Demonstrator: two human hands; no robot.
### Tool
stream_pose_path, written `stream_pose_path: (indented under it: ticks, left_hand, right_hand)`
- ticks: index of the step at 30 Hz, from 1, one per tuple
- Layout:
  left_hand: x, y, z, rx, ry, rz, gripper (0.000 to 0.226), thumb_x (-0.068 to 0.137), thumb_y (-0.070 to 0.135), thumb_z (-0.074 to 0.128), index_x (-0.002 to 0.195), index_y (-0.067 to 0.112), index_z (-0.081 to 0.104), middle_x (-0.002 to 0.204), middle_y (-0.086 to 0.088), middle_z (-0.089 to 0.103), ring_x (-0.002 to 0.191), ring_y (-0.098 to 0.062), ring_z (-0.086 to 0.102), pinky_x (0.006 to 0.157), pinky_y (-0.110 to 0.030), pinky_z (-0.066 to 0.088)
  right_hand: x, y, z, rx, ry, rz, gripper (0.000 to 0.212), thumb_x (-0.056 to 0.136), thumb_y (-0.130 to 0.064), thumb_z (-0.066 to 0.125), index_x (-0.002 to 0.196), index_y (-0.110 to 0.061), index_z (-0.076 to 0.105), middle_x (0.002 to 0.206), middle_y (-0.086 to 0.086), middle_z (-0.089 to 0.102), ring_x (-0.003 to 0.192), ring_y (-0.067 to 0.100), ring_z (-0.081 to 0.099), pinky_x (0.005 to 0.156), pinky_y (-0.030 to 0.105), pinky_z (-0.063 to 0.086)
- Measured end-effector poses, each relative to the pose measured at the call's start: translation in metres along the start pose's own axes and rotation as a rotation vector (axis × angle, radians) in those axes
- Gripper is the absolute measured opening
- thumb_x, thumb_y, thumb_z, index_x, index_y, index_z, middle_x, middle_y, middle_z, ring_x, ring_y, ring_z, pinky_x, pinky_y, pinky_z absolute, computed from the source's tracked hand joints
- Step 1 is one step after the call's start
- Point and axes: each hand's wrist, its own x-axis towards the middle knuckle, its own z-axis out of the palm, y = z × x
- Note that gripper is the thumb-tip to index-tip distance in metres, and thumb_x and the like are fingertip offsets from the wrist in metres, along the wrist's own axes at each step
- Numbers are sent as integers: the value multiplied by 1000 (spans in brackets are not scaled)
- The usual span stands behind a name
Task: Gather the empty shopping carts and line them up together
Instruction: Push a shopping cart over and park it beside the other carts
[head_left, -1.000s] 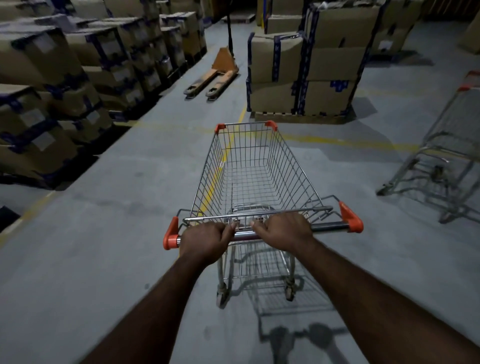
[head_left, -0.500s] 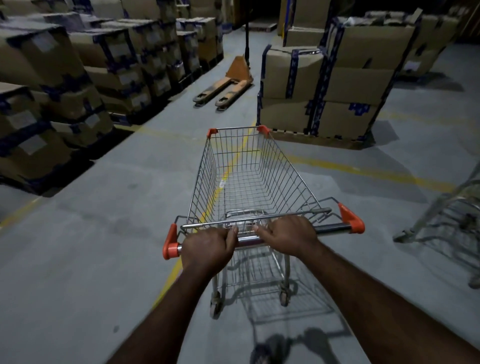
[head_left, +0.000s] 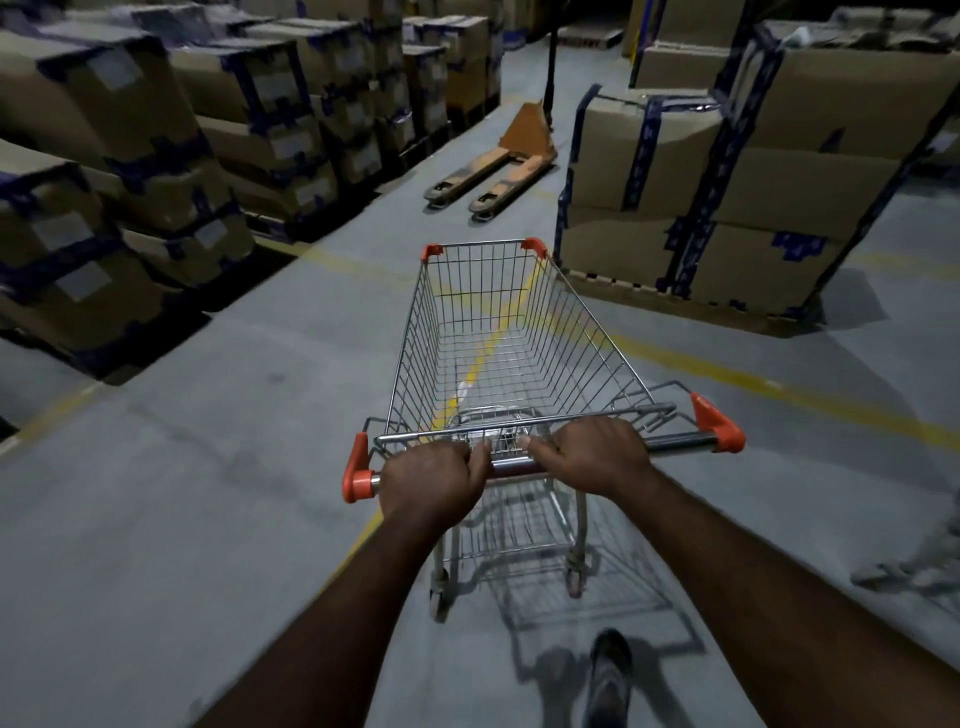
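1. My shoe (head_left: 610, 670) is at the bottom edge on the floor (head_left: 182, 493), just behind the cart's shadow.
2. Both forearms reach forward to the cart (head_left: 498, 364) handle (head_left: 675, 444).
3. My left hand (head_left: 431, 480) is clenched over the handle, next to its left orange end cap (head_left: 357, 470).
4. My right hand (head_left: 589, 457) is clenched over the handle near the middle. The two hands sit close together, thumbs nearly touching.
5. The bar to the right of my right hand is bare up to the right orange cap (head_left: 717, 423).
6. The cart is directly ahead of me, upright on its wheels, with its basket empty. Through the wire I see only floor and a yellow line (head_left: 483, 353).
7. The yellow line runs under the cart along its length. A second line (head_left: 779, 387) crosses to the right.
8. A second cart (head_left: 919, 561) is at the right edge, blurred and mostly cut off, well apart from mine.
9. The basket's far end has two orange corner caps (head_left: 535, 244) and points up the aisle.
10. Right of the cart nose is a pallet stack of boxes (head_left: 727, 171) with dark blue strapping, close to the basket's front right corner but not touching.
11. Left of the aisle are rows of stacked boxes (head_left: 130, 156) with blue tape and pale labels.
12. Further ahead is an orange pallet jack (head_left: 498, 166), forks on the floor pointing toward me, between the left rows and the right stack.
13. More boxes sit beyond it in the dark, too dim to make out.
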Motion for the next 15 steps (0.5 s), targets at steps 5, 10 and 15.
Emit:
stream_pose_path:
  ticks: [5, 10, 15]
  left_hand:
    - [81, 24, 8, 6, -4, -52, 64, 102, 60, 23, 84, 22, 71, 79, 1, 69, 75, -23, 67, 64, -30, 41]
    - [161, 42, 13, 14, -28, -111, 67, 101, 62, 21, 87, 23, 72, 77, 1, 69, 75, -21, 67, 65, -30, 42]
    - [230, 56, 17, -12, -53, -152, 60, 102, 61, 24, 91, 27, 73, 84, 1, 71, 82, -22, 68, 66, -31, 37]
  right_hand:
    - [75, 48, -6, -6, 48, -39, 77, 94, -76, 21, 69, -17, 64, 61, -3, 53, 71, 22, 61, 71, 30, 44]
    - [150, 90, -16, 5, 29, -108, 80, 96, -74, 19, 81, -16, 73, 72, 3, 64, 77, 25, 64, 73, 32, 44]
    - [221, 127, -18, -9, 35, -184, 83, 96, -73, 15, 91, -16, 75, 83, 7, 70, 85, 28, 67, 74, 33, 44]
